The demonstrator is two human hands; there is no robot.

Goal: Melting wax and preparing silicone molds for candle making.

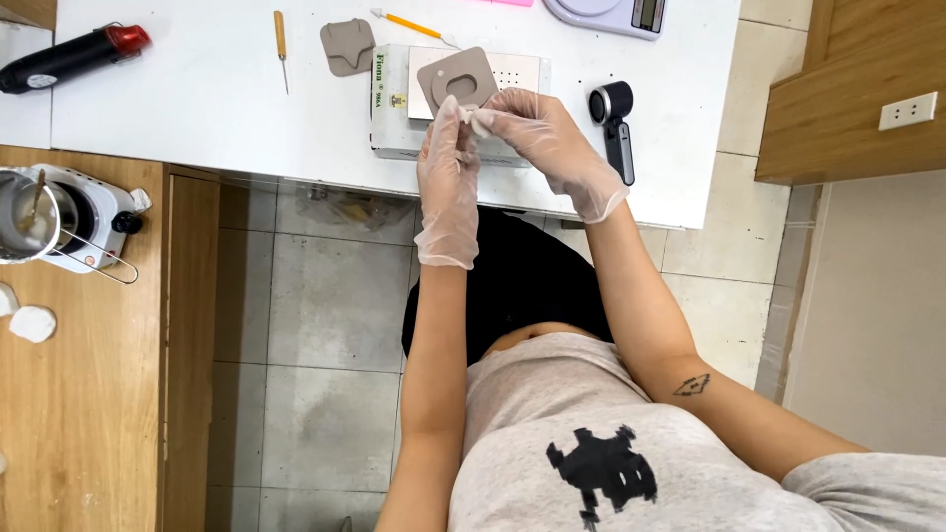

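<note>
Cotton pad (480,122), seemingly between both hands' fingers (461,116).

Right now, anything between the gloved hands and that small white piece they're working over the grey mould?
Nothing visible. Both the left hand and right hand already pinch the small white piece directly, just in front of the grey mould on the white box.

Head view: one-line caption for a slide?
Gloved left hand and right hand pinch a small white wad above a grey mould.

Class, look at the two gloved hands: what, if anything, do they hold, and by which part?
Both the left hand and right hand pinch a small white wad between their fingertips, by its sides.
</note>
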